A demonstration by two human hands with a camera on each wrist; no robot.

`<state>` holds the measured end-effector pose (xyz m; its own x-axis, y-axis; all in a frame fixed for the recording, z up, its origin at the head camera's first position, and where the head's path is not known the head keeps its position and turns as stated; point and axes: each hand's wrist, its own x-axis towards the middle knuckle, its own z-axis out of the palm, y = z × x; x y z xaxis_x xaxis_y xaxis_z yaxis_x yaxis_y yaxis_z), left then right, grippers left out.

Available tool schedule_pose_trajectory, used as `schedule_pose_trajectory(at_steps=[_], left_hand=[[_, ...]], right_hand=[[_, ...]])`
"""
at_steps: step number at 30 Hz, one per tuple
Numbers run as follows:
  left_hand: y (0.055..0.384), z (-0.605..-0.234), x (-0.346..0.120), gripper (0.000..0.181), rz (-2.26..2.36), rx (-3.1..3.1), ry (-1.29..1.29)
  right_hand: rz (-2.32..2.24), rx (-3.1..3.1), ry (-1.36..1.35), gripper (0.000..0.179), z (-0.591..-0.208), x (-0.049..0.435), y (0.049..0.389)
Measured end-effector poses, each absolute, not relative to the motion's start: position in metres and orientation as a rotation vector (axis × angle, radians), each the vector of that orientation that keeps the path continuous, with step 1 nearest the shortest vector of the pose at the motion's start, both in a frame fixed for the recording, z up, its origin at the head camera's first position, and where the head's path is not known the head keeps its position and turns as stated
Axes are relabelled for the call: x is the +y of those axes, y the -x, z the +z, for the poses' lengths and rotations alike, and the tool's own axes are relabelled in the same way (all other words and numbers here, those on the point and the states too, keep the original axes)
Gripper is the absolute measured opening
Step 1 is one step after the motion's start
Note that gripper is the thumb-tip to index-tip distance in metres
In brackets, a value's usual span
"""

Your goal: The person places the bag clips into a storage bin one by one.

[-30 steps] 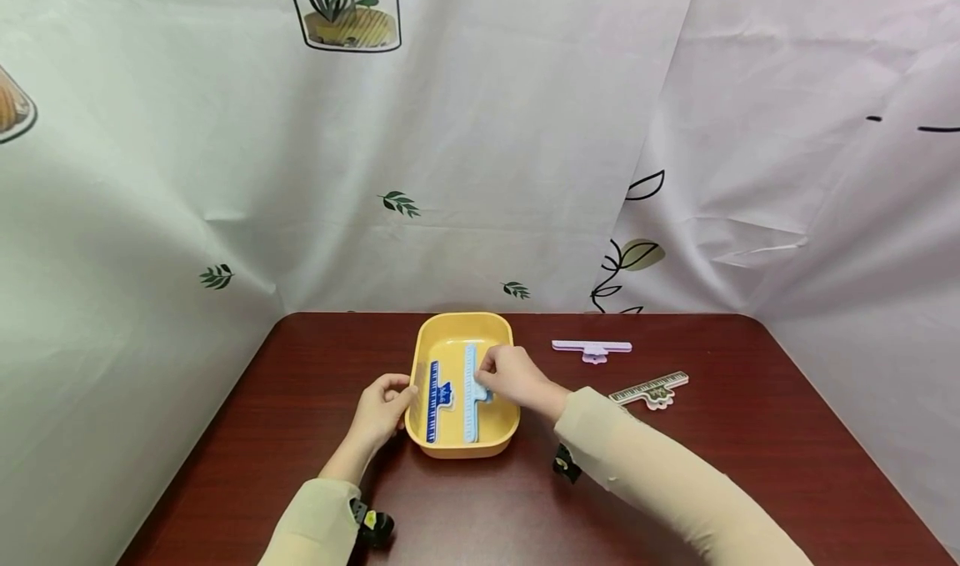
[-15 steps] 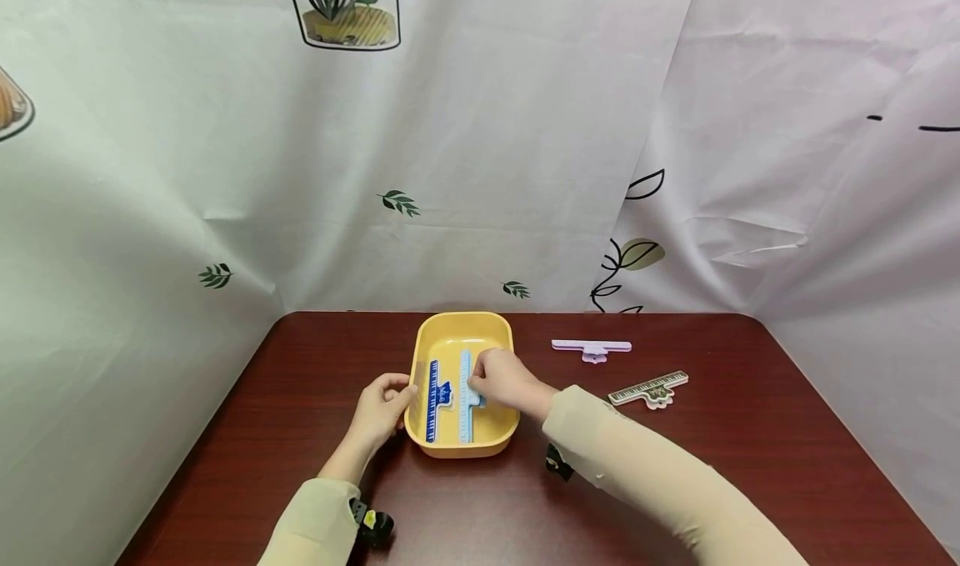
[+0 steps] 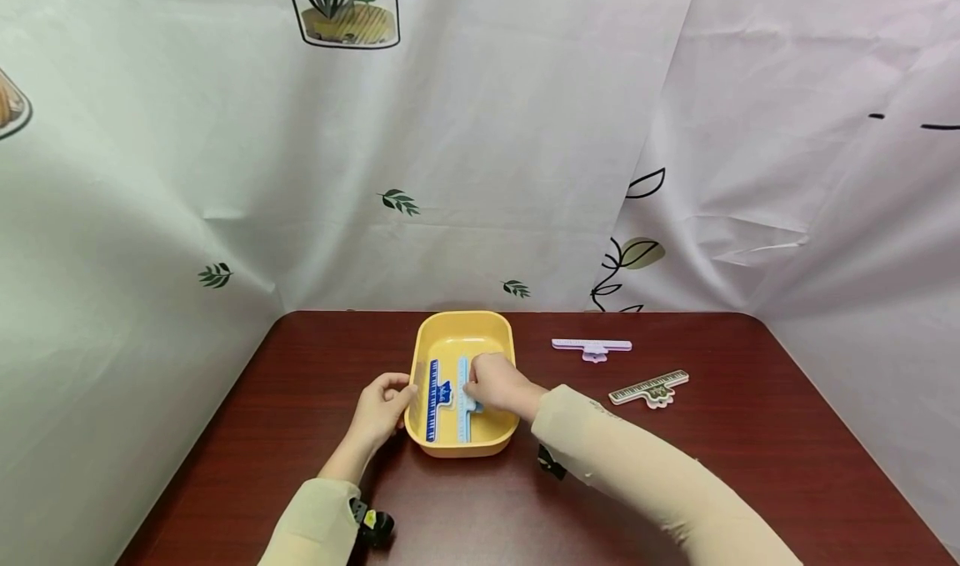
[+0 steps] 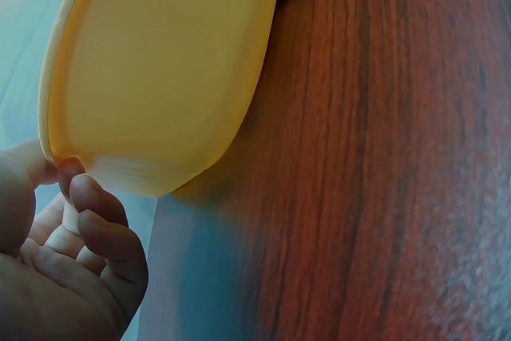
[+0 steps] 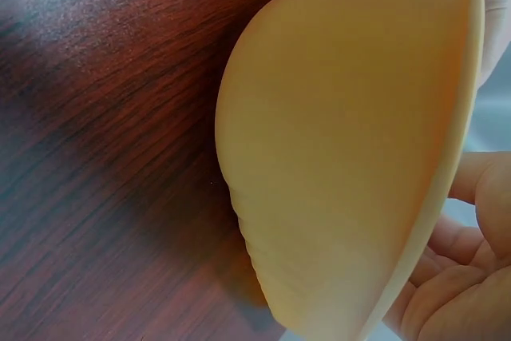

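A yellow plastic tray [image 3: 462, 451] stands on the table, and my left hand [image 3: 379, 408] pinches its left rim between thumb and fingers. In the left wrist view the fingers of that hand [image 4: 80, 245] are bent at the rim. Inside the tray lies a dark blue clip [image 3: 432, 401] with a piano-key pattern, lengthwise along the left side. To its right is a light blue clip [image 3: 463, 424], parallel to it, with my right hand [image 3: 498, 384] pinching it. In the right wrist view the tray wall [image 5: 343, 133] hides the clip.
Right of the tray, a lilac clip [image 3: 592, 346] lies near the back of the dark red wooden table [image 3: 480, 516]. Closer in lies a cream and green piano-key clip [image 3: 651, 389], slanted. A white patterned cloth [image 3: 480, 149] hangs behind the table.
My right hand has shifted a little left and toward me, bringing the light blue clip lower and closer to the dark blue one. The left hand and tray stay in place.
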<state>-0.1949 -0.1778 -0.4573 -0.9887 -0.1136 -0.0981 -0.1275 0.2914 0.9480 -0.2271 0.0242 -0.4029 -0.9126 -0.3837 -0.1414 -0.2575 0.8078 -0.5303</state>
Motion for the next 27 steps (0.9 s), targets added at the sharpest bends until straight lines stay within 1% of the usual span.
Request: schedule_pose_trajectory(at_steps=[12,18,27], left_hand=[[0.195,-0.455,-0.177,0.03,1.848,2.5,0.244],[0.195,-0.456,-0.177,0.03,1.848,2.503,0.235],[0.195,-0.456,-0.177,0.03,1.853,2.498,0.233]], right_hand=[[-0.694,2.747,0.498,0.021,-0.404,0.019,0.23],[-0.687,2.738,0.495,0.023,-0.406,0.014,0.231],[-0.65,2.737,0.456,0.016,-0.407,0.008,0.233]])
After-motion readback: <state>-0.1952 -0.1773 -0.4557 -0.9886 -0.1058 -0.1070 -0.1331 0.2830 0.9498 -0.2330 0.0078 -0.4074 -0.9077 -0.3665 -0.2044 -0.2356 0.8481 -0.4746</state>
